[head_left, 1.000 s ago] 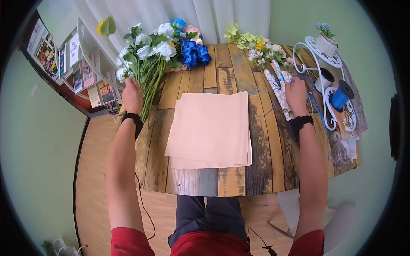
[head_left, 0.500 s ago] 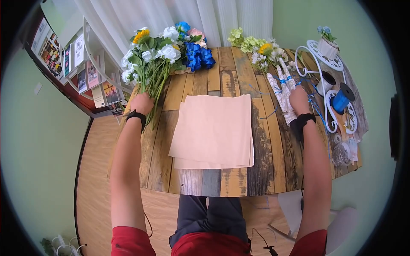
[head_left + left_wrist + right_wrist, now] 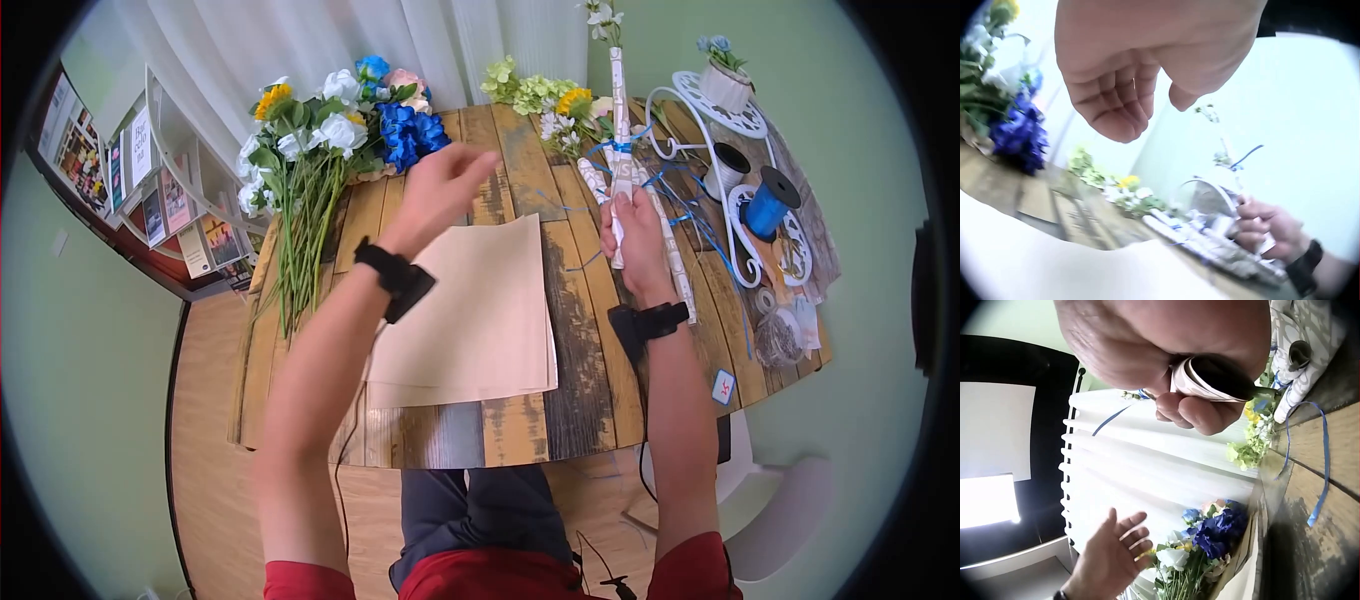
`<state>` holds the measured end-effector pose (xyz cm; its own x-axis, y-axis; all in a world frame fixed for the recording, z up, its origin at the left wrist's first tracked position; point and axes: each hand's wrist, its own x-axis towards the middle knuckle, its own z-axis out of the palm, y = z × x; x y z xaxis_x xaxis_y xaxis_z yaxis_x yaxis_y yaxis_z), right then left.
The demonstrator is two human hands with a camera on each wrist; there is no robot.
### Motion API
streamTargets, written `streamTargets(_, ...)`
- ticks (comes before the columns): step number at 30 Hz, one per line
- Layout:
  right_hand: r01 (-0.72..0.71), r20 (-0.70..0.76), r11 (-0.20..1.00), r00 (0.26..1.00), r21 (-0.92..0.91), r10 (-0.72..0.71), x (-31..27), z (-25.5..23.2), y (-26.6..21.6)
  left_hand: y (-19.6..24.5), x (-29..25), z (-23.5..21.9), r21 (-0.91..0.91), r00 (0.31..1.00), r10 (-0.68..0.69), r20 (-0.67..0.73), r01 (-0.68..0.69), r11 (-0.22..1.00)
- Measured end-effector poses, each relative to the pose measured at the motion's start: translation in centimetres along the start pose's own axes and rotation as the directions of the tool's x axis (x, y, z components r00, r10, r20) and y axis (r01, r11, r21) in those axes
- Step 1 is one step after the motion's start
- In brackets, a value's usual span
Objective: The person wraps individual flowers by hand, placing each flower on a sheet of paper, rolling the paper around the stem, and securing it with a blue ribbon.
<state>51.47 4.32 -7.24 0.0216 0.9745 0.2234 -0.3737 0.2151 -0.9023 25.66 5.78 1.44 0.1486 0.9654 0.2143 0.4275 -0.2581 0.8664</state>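
Observation:
My right hand (image 3: 640, 240) grips a wrapped flower bundle (image 3: 619, 105), a slim roll of white patterned paper tied with blue ribbon, with small white flowers at its top. It is held upright over the right side of the table. In the right wrist view, the roll's open lower end (image 3: 1204, 381) shows between the fingers. My left hand (image 3: 435, 200) is in the air above the far edge of the stacked beige paper sheets (image 3: 460, 330). Its fingers are loosely bent and hold nothing. More wrapped bundles (image 3: 677, 255) lie beside the right hand.
Long-stemmed white flowers (image 3: 338, 132) and blue flowers (image 3: 412, 137) lie at the back left. Green blooms (image 3: 540, 95) lie at the back. On the right stand a white metal rack (image 3: 745, 120), a blue ribbon spool (image 3: 768, 205) and a black-and-white spool (image 3: 725, 170).
My left hand has left the flower stems, moving right to above the beige paper. The right hand has raised one wrapped bundle from the others and turned it upright.

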Motion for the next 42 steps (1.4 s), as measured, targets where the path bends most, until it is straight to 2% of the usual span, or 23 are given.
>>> streamTargets(2, 0.000, 0.024, 1.000, 1.000, 0.007, -0.001, -0.3, -0.2, 0.4, 2.6, 0.7, 3.2, -0.152, 0.998, 0.024, 0.066, -0.014, 0.988)
streamTargets(3, 0.004, 0.049, 1.000, 0.999, 0.013, -0.004, -0.5, -0.4, 0.6, 3.5, 0.9, 4.5, -0.154, 0.997, 0.023, 0.072, -0.012, 0.988)
streamTargets(5, -0.007, 0.059, 1.000, 0.998, 0.003, 0.007, -0.7, -0.8, 0.8, 4.8, 1.5, 6.6, -0.160, 0.993, 0.107, 0.051, -0.098, 0.982)
streamTargets(6, -0.015, 0.077, 1.000, 0.997, -0.005, 0.016, -0.8, -0.9, 0.8, 4.7, 2.2, 7.5, -0.163, 0.992, 0.109, 0.056, -0.099, 0.982)
streamTargets(8, -0.043, 0.103, 0.999, 0.994, 0.024, 0.040, -1.0, -0.9, 0.7, 3.4, 3.7, 9.1, -0.067, 0.973, 0.214, 0.082, -0.209, 0.976)
streamTargets(9, -0.071, 0.135, 0.996, 0.989, 0.055, 0.063, -1.2, -0.8, 0.7, 3.0, 3.9, 9.8, -0.069, 0.973, 0.215, 0.086, -0.209, 0.975)
streamTargets(11, -0.094, 0.150, 0.991, 0.986, 0.093, 0.079, -1.4, -0.6, 0.4, 2.0, 4.3, 11.0, -0.058, 0.971, 0.241, 0.000, -0.240, 0.969)
streamTargets(12, -0.125, 0.199, 0.982, 0.975, 0.143, 0.095, -1.4, -0.7, 0.4, 2.7, 3.7, 11.0, -0.071, 0.986, 0.168, -0.019, -0.169, 0.983)
streamTargets(15, -0.194, 0.267, 0.950, 0.956, 0.244, 0.126, -1.5, -1.0, 0.2, 3.1, 2.9, 10.6, -0.120, 0.992, 0.125, 0.006, -0.124, 0.985)
streamTargets(17, -0.329, 0.378, 0.857, 0.909, 0.397, 0.174, -1.6, -1.2, 0.2, 2.7, 2.8, 10.5, -0.090, 0.990, 0.143, -0.014, -0.144, 0.985)
streamTargets(19, -0.320, 0.377, 0.866, 0.911, 0.385, 0.170, -1.6, -1.1, 0.5, 2.5, 2.5, 10.3, -0.123, 0.981, 0.183, -0.065, -0.190, 0.974)
streamTargets(23, -0.298, 0.365, 0.892, 0.916, 0.341, 0.166, -2.0, -0.2, 0.4, 1.7, 2.2, 9.9, -0.234, 0.981, 0.188, -0.052, -0.195, 0.953)
streamTargets(25, -0.295, 0.345, 0.902, 0.921, 0.316, 0.180, -2.1, 0.1, 0.5, 1.5, 2.1, 9.6, -0.428, 0.983, 0.183, -0.011, -0.170, 0.887)
streamTargets(29, -0.297, 0.342, 0.920, 0.918, 0.257, 0.201, -2.3, 0.5, 0.6, 1.6, 2.0, 9.3, -0.541, 0.992, 0.115, -0.043, -0.119, 0.833)
streamTargets(32, -0.294, 0.339, 0.920, 0.920, 0.258, 0.199, -2.4, 0.5, 0.7, 1.1, 2.2, 8.8, -0.602, 0.998, 0.059, 0.017, -0.037, 0.798)
streamTargets(34, -0.306, 0.332, 0.913, 0.920, 0.271, 0.209, -2.4, 0.6, 0.5, 0.6, 2.5, 8.2, -0.581, 0.958, 0.098, 0.271, 0.081, 0.810)
streamTargets(35, -0.317, 0.326, 0.905, 0.919, 0.283, 0.220, -2.5, 0.6, 0.4, 0.3, 2.4, 8.5, -0.580, 0.957, 0.098, 0.274, 0.083, 0.810)
streamTargets(37, -0.295, 0.286, 0.912, 0.934, 0.284, 0.213, -2.5, 0.7, 0.2, 0.8, 1.2, 8.8, -0.248, 0.927, 0.137, 0.350, -0.049, 0.968)
streamTargets(38, -0.275, 0.249, 0.919, 0.946, 0.282, 0.206, -2.5, 0.7, 0.2, 1.1, 0.7, 8.9, -0.181, 0.912, 0.126, 0.390, -0.058, 0.982)
streamTargets(42, -0.220, 0.227, 0.939, 0.960, 0.265, 0.162, -2.1, 0.2, 1.2, 1.5, -0.2, 8.9, -0.211, 0.886, 0.146, 0.440, -0.056, 0.976)
